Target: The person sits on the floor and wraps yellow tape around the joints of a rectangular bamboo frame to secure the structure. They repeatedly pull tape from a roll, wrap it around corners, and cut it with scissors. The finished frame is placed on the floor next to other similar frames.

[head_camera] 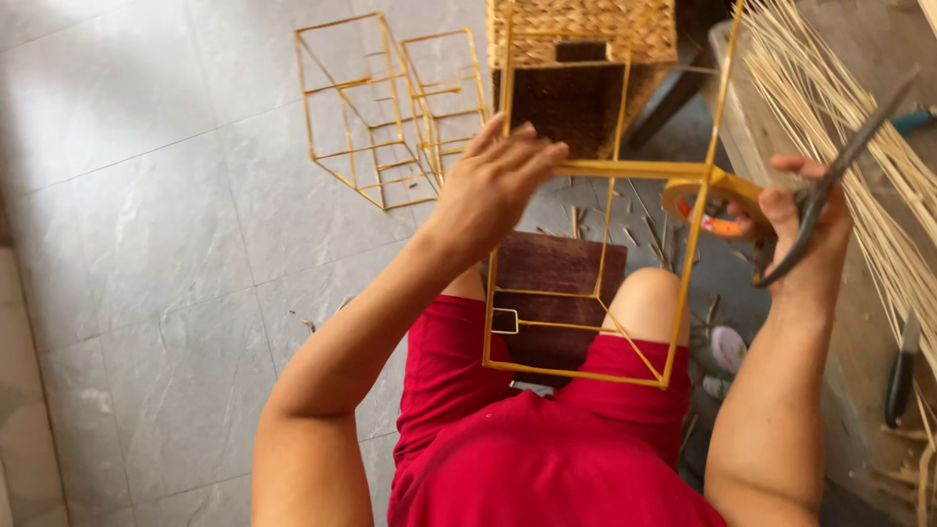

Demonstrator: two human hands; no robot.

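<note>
A yellow wire box frame (591, 293) rests over my lap, its upper bar level with both hands. My left hand (498, 181) grips that top bar near its left end, fingers curled over it. My right hand (805, 234) holds a pair of dark scissors (839, 166), blades pointing up and right, together with a roll of yellow tape (711, 200). A strip of the tape runs from the roll along the frame's top bar. I sit in red shorts (527, 439) with bare knees.
Two more yellow wire frames (390, 107) stand on the grey tiled floor at the back. A woven basket (586, 29) sits behind the held frame. A bundle of thin pale reeds (859, 146) lies on the right; a dark-handled tool (900, 371) lies by it.
</note>
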